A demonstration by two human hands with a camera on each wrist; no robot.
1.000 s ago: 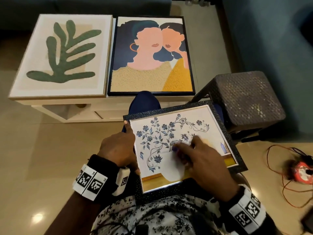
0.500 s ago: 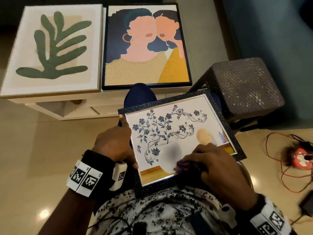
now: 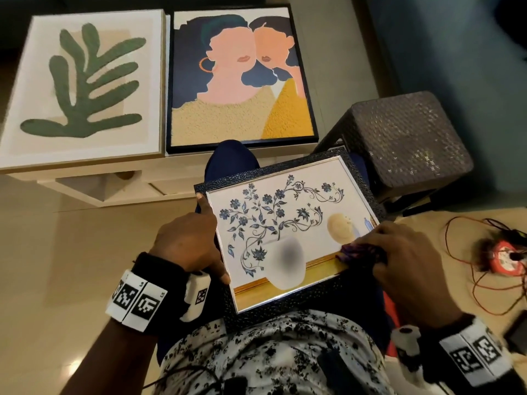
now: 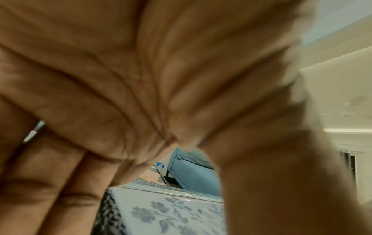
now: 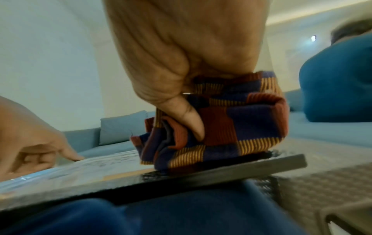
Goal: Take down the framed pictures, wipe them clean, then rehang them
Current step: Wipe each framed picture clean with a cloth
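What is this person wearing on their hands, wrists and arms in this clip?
Both hands are bare. The left wrist band and the right wrist band are black with white panels printed with square black-and-white codes, and each carries a small white camera housing. A ring shows on a left finger. Forearms are uncovered.

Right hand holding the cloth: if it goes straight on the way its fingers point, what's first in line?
Likely the left hand, which steadies the floral picture at its far edge; the right hand points that way across bare glass.

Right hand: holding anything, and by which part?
Right hand grips a bunched striped cloth, thumb tucked into its folds, pressing it on the floral picture frame's lower right corner. Left hand steadies the frame's left edge.
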